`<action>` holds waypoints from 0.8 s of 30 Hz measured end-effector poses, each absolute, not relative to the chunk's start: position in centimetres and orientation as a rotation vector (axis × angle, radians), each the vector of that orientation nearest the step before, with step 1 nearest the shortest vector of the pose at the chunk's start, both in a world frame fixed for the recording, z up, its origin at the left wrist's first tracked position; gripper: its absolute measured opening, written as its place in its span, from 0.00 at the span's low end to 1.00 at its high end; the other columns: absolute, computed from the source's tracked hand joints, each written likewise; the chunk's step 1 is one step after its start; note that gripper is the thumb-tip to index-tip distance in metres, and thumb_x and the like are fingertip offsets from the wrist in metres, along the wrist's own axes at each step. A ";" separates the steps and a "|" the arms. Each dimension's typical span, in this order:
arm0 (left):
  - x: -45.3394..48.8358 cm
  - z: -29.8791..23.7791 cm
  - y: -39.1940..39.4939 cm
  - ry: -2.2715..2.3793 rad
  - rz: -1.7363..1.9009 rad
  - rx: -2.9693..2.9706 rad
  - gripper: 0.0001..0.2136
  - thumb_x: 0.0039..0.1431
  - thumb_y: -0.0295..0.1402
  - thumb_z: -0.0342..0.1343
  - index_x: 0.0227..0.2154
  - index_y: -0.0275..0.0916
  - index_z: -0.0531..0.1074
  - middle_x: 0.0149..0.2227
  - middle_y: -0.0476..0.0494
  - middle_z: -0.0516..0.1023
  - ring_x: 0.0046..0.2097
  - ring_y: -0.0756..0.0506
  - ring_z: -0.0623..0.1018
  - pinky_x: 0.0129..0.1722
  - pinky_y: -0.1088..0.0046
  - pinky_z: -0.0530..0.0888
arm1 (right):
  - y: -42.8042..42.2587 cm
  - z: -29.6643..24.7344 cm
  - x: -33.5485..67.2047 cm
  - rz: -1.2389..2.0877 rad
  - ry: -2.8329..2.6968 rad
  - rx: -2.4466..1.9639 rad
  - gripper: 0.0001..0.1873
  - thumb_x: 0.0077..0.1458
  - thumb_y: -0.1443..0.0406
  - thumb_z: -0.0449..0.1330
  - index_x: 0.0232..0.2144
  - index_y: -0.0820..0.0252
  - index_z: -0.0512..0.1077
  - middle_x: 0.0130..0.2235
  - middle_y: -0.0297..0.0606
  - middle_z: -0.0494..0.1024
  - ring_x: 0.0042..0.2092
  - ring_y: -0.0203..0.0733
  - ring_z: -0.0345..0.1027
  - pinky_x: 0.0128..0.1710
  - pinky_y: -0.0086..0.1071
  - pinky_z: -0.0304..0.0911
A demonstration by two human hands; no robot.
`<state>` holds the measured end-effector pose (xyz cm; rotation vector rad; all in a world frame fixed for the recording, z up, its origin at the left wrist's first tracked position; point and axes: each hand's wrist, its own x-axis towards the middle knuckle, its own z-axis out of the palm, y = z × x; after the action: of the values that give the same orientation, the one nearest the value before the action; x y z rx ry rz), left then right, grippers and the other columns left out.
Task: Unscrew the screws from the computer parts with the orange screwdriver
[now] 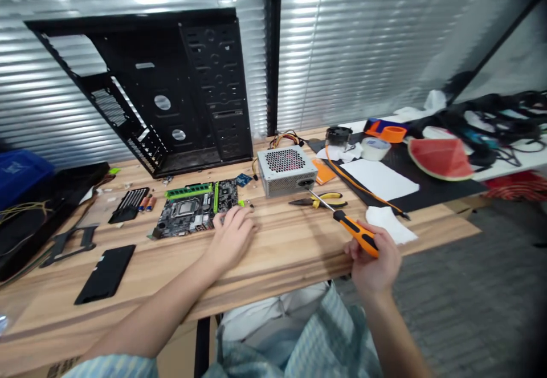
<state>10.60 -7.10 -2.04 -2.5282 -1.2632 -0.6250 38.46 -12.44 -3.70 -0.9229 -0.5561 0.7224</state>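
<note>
My left hand [233, 234] rests on the wooden table [277, 252], fingers curled at the right edge of a black motherboard [194, 214] with green memory sticks. Whether the fingers pinch anything is hidden. My right hand [374, 261] is closed round the orange and black handle of a screwdriver [346, 221], whose shaft points up and left toward a grey power supply [286, 170]. Yellow-handled pliers [322, 200] lie just in front of the power supply.
An open black computer case [171, 93] stands at the back. A screwdriver bit set [128, 204], a black panel [106, 272] and a bracket [68, 244] lie left. A black mat [427, 192] with tape roll [375, 149], white paper, fan and cables lies right.
</note>
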 end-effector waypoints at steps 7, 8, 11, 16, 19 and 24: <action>10.9 -2.4 -6.7 -1.276 -0.475 -2.534 0.07 0.67 0.30 0.49 0.38 0.41 0.73 0.54 0.39 0.75 0.57 0.37 0.68 0.50 0.52 0.59 | -11.5 -3.7 38.6 0.715 -0.529 -1.003 0.14 0.50 0.58 0.58 0.35 0.62 0.74 0.16 0.27 0.67 0.16 0.32 0.55 0.17 0.27 0.53; 10.9 -2.4 -6.7 -1.284 -0.471 -2.535 0.08 0.67 0.30 0.48 0.39 0.41 0.73 0.54 0.38 0.74 0.57 0.37 0.68 0.50 0.52 0.59 | -11.4 -3.7 38.5 0.713 -0.533 -1.005 0.14 0.50 0.58 0.58 0.35 0.62 0.74 0.16 0.27 0.67 0.16 0.32 0.55 0.17 0.27 0.53; 10.8 -2.4 -6.7 -1.302 -0.476 -2.551 0.09 0.67 0.31 0.48 0.41 0.42 0.74 0.54 0.38 0.74 0.57 0.37 0.68 0.51 0.52 0.59 | -11.4 -3.7 38.4 0.705 -0.541 -1.017 0.14 0.51 0.58 0.58 0.35 0.62 0.74 0.16 0.27 0.67 0.16 0.32 0.55 0.16 0.27 0.52; 10.9 -2.4 -6.8 -1.338 -0.498 -2.604 0.10 0.67 0.32 0.47 0.43 0.43 0.74 0.53 0.38 0.74 0.57 0.38 0.68 0.52 0.51 0.58 | -11.2 -3.4 38.3 0.717 -0.534 -1.035 0.14 0.49 0.58 0.58 0.35 0.62 0.74 0.17 0.27 0.67 0.16 0.31 0.55 0.16 0.26 0.50; 10.9 -2.2 -6.9 -1.340 -0.514 -2.622 0.11 0.68 0.33 0.47 0.43 0.43 0.74 0.53 0.38 0.74 0.56 0.38 0.68 0.52 0.52 0.57 | -11.2 -3.3 38.3 0.715 -0.540 -1.054 0.14 0.49 0.58 0.58 0.35 0.62 0.74 0.17 0.28 0.67 0.16 0.31 0.55 0.15 0.26 0.49; 11.0 -1.9 -7.1 -1.339 -0.498 -2.653 0.12 0.68 0.35 0.46 0.44 0.42 0.74 0.54 0.38 0.74 0.57 0.38 0.67 0.53 0.52 0.57 | -11.2 -3.7 38.1 0.701 -0.582 -1.049 0.14 0.51 0.58 0.58 0.37 0.61 0.75 0.17 0.28 0.67 0.17 0.31 0.55 0.16 0.25 0.48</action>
<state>10.96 -7.12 -1.88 -2.6534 -1.3389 -0.4977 38.09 -11.23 -3.66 -1.0493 -0.5817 0.7014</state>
